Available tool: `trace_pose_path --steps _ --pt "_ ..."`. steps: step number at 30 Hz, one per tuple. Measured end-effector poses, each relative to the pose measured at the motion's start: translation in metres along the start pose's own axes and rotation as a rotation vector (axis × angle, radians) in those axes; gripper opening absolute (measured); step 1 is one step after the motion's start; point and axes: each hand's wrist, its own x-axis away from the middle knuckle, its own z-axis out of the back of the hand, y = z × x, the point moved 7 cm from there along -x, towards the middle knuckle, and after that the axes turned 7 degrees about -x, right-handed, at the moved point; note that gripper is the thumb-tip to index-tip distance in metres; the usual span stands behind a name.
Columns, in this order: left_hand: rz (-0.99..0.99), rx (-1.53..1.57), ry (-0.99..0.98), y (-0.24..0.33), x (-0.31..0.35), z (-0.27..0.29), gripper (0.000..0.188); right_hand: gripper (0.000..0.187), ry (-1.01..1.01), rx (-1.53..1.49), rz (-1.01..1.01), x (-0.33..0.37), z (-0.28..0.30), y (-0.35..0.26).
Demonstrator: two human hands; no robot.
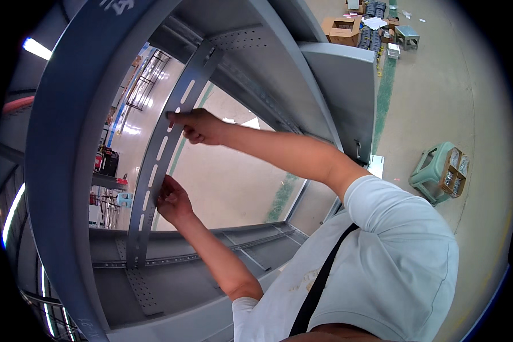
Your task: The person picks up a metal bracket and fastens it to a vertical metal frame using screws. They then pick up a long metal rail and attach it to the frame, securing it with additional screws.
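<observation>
A worker in a white short-sleeved shirt (387, 256) with a black strap (325, 279) across the chest reaches both bare arms to a long, flat, blue-grey metal bar (149, 188) pierced by a row of oblong slots. The bar stands at a slant on the left of the scene, across the opening of a large grey sheet-metal frame (62, 142). The right hand (199, 126), the farther of the two, is narrowed at the bar, thumb and fingers drawn together at a slot; whether it grips the metal or a small part cannot be told. The left hand (174, 200), nearer, curls at the bar's right edge, its fingertips partly hidden, so its hold cannot be told either. Below the left hand, a narrow grey metal rail (199, 257) with round holes runs along the frame's near side. On the right, a pale green plastic stool (428, 166) bears a divided brown cardboard tray (455, 171) of small bagged and silvery pieces. Far off, an open brown cardboard box (339, 41) sits on the beige floor (439, 91) near a small metallic step stool (407, 35), beside a painted green line (386, 91).
</observation>
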Motion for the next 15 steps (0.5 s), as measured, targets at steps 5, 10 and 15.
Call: trace_pose_path --steps 5,10,15 --pt "-0.021 -0.005 0.029 -0.001 -0.004 0.009 0.027 0.028 -0.021 -0.09 0.04 -0.009 0.0 0.027" --pt "-0.064 -0.124 0.048 -0.002 0.005 0.015 0.023 0.037 -0.173 -0.074 -0.206 -0.002 -0.021 0.045" --pt "0.024 -0.663 0.002 -0.006 0.048 0.023 0.021 0.043 -0.216 -0.096 -0.198 0.001 -0.029 0.047"
